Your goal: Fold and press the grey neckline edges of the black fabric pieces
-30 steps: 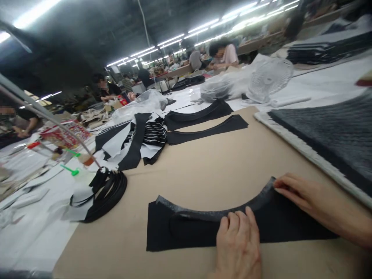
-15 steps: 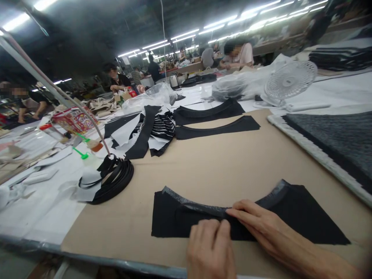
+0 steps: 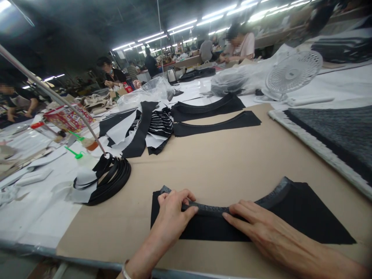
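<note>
A black fabric piece (image 3: 305,217) with a curved cut edge lies on the tan paper-covered table (image 3: 232,162) close to the front edge. A grey strip (image 3: 273,195) runs along that curve. My left hand (image 3: 174,211) is on the left part of the curve, its fingers curled and pinching the strip. My right hand (image 3: 255,223) lies flat on the fabric just right of it, fingers stretched out and pressing the strip near the middle of the curve.
More black curved pieces (image 3: 217,122) and a striped scrap pile (image 3: 145,128) lie farther back. A coil of black tape (image 3: 113,180) sits left. A white fan (image 3: 293,73) and grey mat (image 3: 337,131) are to the right. Other people work at distant tables.
My left hand has moved left along the curved edge and now pinches the strip. My right hand has slid left from the right end to the middle.
</note>
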Motion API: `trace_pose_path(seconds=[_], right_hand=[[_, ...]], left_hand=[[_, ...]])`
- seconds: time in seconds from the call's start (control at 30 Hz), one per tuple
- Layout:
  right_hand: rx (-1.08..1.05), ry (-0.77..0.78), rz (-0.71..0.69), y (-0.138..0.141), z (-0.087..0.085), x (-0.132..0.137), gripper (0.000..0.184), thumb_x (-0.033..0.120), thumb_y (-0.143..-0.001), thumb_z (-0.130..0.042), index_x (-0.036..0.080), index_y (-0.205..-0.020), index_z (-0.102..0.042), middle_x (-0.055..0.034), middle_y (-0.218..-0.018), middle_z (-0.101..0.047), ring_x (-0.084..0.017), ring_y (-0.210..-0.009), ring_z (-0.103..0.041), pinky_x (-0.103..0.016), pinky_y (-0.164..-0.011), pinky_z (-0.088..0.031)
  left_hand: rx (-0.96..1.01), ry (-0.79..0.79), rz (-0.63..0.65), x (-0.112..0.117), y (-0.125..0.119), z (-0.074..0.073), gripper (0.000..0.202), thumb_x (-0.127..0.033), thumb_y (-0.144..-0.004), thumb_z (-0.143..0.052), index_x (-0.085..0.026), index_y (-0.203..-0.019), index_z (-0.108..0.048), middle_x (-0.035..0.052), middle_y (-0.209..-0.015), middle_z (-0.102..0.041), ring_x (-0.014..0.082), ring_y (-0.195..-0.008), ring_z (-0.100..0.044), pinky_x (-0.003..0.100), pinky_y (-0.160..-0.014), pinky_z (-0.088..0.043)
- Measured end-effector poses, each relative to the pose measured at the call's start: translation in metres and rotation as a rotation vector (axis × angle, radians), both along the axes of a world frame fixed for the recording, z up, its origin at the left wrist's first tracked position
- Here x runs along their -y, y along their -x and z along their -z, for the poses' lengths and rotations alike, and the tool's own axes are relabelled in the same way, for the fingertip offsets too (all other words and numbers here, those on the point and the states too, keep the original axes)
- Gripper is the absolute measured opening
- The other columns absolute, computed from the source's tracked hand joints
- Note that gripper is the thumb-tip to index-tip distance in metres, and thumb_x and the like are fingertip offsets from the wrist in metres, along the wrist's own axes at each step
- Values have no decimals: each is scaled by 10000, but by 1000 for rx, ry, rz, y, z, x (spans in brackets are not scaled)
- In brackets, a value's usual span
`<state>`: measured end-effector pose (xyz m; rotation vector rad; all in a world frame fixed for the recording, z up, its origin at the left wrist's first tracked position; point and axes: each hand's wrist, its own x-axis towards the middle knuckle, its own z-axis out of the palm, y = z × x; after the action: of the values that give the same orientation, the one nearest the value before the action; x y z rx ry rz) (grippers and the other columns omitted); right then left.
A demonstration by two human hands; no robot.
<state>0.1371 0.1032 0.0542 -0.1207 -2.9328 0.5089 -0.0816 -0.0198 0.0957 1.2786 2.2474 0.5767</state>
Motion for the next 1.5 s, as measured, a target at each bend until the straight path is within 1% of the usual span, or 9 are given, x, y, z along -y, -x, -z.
trace_pose_path(seconds=[0.23, 0.47, 0.63, 0.77, 0.9, 1.0, 1.2, 1.37, 1.5], right_hand=[[-90, -73, -31, 2, -3, -2, 554, -42, -745, -355, 212, -1175, -595, -72, -1003, -639, -217, -874, -618, -361, -812, -529], [-136, -119, -56, 4, -8, -5, 532, -15, -745, -362, 214, -1168, -589, -73, -996, -662, -226, -862, -644, -364, -780, -558], [-108, -192, -91, -2, 5, -6, 546, 5, -761, -381, 203, -1243, -546, -93, -1092, -651, -251, -959, -634, -400, -841, -553], [-39, -239, -45, -3, 12, -3, 554, -4, -754, -372, 204, -1236, -548, -92, -1133, -632, -266, -989, -611, -438, -885, -525], [-113, -314, -84, 13, 3, 8, 617, -11, -729, -350, 132, -1312, -490, -131, -1143, -613, -281, -975, -596, -435, -841, -529], [-115, -281, -116, 31, 4, 18, 634, -20, -753, -356, 129, -1363, -441, -126, -1196, -581, -263, -1029, -571, -416, -882, -512], [-74, -193, -66, 46, 23, 27, 567, -23, -785, -383, 146, -1319, -474, -82, -1117, -576, -220, -954, -570, -414, -886, -500], [-242, -259, -40, 43, 12, 28, 562, -31, -764, -369, 131, -1284, -511, -86, -1156, -588, -207, -1028, -562, -369, -909, -486], [-340, -309, -21, 44, 3, 29, 545, -44, -742, -353, 129, -1214, -564, -57, -1122, -628, -178, -1015, -576, -325, -875, -496]], left_hand=[[-8, 77, -60, -4, 2, 0, 119, -186, -713, -586, -215, -824, -614, -30, -825, -633, 184, -879, -529, 361, -856, -279], [-50, 92, -41, -10, 3, 4, 122, -147, -682, -585, -205, -790, -581, -31, -807, -638, 171, -842, -539, 354, -823, -275], [-98, 78, -40, -11, 3, 7, 138, -138, -672, -619, -207, -780, -566, -32, -798, -634, 175, -826, -539, 346, -804, -258], [-118, 40, -35, -8, 2, 9, 157, -138, -684, -637, -211, -797, -557, -35, -790, -627, 173, -812, -537, 347, -803, -248], [-141, 10, -21, -6, -1, 10, 157, -138, -698, -625, -214, -813, -551, -30, -794, -622, 175, -820, -533, 353, -800, -241], [-155, 12, -9, -6, -2, 11, 163, -142, -699, -624, -216, -825, -550, -27, -793, -624, 178, -831, -540, 363, -808, -239], [-114, 5, -43, -1, 18, 6, 153, -144, -739, -594, -230, -856, -548, -47, -810, -645, 178, -880, -551, 376, -841, -224], [-112, -7, 42, 2, 42, 4, 193, -102, -769, -543, -248, -894, -561, -60, -791, -643, 170, -876, -548, 378, -873, -219], [-70, -10, 126, 1, 48, 8, 204, -113, -798, -530, -252, -947, -550, -60, -808, -631, 164, -869, -539, 350, -862, -242]])
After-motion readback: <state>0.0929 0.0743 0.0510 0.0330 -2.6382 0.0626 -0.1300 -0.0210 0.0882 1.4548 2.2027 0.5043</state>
